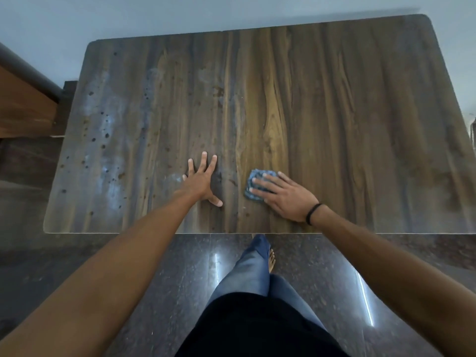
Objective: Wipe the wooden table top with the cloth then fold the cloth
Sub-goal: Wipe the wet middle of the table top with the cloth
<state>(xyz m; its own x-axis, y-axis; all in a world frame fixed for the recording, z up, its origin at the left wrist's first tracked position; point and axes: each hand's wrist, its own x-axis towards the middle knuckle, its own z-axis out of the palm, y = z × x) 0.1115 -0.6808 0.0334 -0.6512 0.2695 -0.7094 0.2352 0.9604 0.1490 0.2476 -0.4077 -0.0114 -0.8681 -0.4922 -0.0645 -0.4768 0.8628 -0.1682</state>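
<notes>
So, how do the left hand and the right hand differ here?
The left hand lies bare on the wooden table, fingers spread; the right hand presses flat on the blue cloth. The right wrist wears a dark band; the left has none. Both are open, palm down.

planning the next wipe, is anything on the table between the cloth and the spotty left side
Only the left hand, flat on the table top just left of the cloth, between it and the spotted left part. The right hand presses on the cloth itself.
</notes>
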